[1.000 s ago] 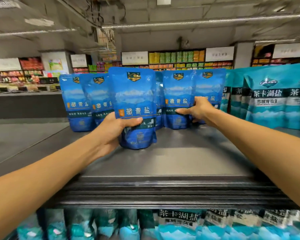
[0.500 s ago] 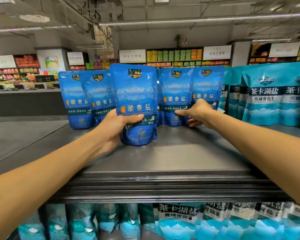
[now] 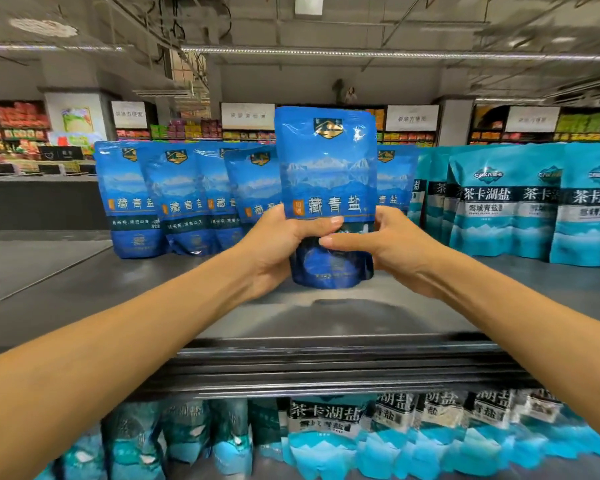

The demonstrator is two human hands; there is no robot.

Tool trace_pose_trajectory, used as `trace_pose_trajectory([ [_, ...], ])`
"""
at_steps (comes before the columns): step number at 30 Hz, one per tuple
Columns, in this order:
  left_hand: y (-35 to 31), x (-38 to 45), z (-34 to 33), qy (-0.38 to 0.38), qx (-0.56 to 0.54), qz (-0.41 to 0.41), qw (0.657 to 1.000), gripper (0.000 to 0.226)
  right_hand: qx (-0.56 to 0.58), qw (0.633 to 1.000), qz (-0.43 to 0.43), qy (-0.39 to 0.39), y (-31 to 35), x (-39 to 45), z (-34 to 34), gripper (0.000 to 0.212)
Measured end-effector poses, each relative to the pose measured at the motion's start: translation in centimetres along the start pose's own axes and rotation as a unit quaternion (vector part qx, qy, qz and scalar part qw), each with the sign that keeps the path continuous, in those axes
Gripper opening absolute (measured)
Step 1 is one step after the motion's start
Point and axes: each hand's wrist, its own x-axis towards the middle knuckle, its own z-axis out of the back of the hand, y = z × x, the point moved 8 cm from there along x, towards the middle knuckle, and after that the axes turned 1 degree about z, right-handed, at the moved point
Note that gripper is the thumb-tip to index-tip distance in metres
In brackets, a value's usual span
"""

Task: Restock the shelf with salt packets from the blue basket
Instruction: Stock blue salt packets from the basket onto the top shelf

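A dark blue salt packet (image 3: 326, 174) stands upright just above the grey top shelf (image 3: 326, 317), held from both sides. My left hand (image 3: 278, 247) grips its lower left edge, thumb across the front. My right hand (image 3: 388, 244) grips the lower right edge, thumb also on the front. Behind it stands a row of several identical blue salt packets (image 3: 184, 202), some leaning on one another. The blue basket is out of view.
Teal salt packets (image 3: 520, 209) fill the right of the top shelf. More teal packets (image 3: 326, 431) line the shelf below. The shelf's front lip (image 3: 326, 368) lies between my forearms. Store aisles and other shelves (image 3: 21, 133) stand far behind.
My left hand has carried the packet to the right and higher. My right hand has left the back-row packets and taken hold of the carried packet's right side.
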Motion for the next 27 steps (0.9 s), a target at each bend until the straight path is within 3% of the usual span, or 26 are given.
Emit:
trace_pose_trajectory([
  [4, -0.2, 1.0, -1.4, -0.027, 0.034, -0.02, 0.999, 0.029, -0.017, 0.999, -0.005, -0.029, -0.6, -1.2, 2.6, 0.033],
  [8, 0.2, 1.2, 0.1, -0.058, 0.194, 0.018, 0.979, 0.046, -0.029, 0.995, -0.057, -0.079, -2.4, -1.2, 7.0, 0.033],
  [10, 0.4, 1.1, 1.3, -0.068, 0.234, 0.023, 0.97, 0.042, -0.038, 0.99, -0.068, -0.116, -3.0, -0.6, 9.8, 0.037],
  [13, 0.3, 0.6, 2.8, -0.086, 0.254, 0.02, 0.963, 0.017, -0.042, 0.984, -0.074, -0.158, -4.4, 0.7, 12.7, 0.041],
  [16, 0.3, 0.1, 3.8, -0.106, 0.261, 0.029, 0.959, 0.012, -0.014, 0.983, -0.088, -0.16, -6.5, 1.7, 14.3, 0.042],
  [20, 0.1, -0.8, 4.8, -0.111, 0.276, 0.033, 0.954, 0.019, -0.082, 0.984, -0.117, -0.107, -7.6, 2.8, 15.3, 0.026],
  [27, -0.3, -1.2, 6.5, -0.138, 0.237, 0.042, 0.961, 0.038, -0.108, 0.969, -0.107, -0.193, -8.7, 5.4, 16.5, 0.036],
])
